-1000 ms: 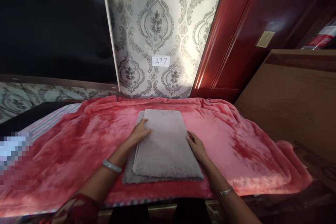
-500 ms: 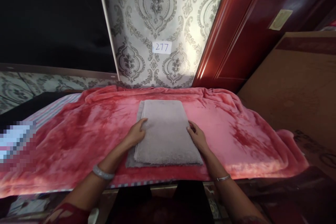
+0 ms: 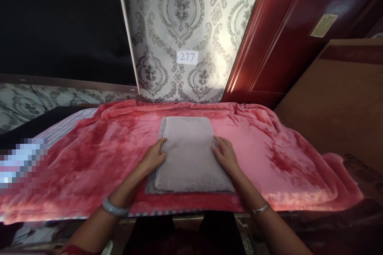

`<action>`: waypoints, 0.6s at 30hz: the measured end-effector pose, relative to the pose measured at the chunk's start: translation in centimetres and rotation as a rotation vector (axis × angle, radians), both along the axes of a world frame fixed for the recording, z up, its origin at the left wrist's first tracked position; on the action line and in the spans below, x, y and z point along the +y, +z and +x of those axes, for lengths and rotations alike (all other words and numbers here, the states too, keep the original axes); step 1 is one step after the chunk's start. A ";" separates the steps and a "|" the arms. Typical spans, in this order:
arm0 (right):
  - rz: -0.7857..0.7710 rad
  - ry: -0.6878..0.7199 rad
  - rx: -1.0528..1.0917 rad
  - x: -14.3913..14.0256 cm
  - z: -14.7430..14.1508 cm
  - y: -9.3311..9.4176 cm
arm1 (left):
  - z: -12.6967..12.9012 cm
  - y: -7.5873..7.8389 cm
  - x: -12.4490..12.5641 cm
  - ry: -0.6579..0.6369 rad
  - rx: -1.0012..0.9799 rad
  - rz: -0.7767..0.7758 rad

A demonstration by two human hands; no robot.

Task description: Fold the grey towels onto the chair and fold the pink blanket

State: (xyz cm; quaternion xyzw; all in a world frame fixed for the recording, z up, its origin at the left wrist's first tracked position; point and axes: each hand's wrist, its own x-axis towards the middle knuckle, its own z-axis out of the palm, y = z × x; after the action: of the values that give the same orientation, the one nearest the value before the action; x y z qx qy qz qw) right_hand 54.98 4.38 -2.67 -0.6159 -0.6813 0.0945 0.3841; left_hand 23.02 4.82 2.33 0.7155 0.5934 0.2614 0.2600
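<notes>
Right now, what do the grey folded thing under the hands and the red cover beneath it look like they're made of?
Grey towel: looks like soft terry or microfibre cloth, matte, with a short fuzzy nap; folded in layers, both hands resting on its sides. Red blanket: appears to be plush fleece, slightly shiny, with crushed pile streaks and soft wrinkles along its far edge. The exact fibre of either cannot be told.

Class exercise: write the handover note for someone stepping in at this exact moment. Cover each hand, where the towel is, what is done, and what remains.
Left hand: open, flat on the left edge of the grey towel.
Right hand: open, flat on the towel's right edge.
Towel: folded into a long rectangle on the red blanket, a lower layer sticking out at the left.
Done: lengthwise fold.
Left: probably squaring the layers and folding shorter.
</notes>
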 end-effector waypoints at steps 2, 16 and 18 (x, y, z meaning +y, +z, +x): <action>0.048 0.162 -0.145 -0.1 -2.1 1.3 | -0.5 0.0 0.1 -0.032 0.025 -0.009; -0.240 0.837 -0.461 -2.6 -10.6 3.7 | 2.9 1.3 7.5 -0.603 0.325 0.215; -0.264 0.856 -0.440 -2.7 -10.4 3.7 | 4.0 0.9 9.5 -0.580 0.488 0.157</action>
State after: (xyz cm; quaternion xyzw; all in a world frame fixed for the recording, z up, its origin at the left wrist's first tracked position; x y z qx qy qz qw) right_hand 44.59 1.72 1.07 -0.3297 -0.9202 0.1967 0.0768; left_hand 27.05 14.37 3.27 0.9125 0.3889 0.0438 0.1188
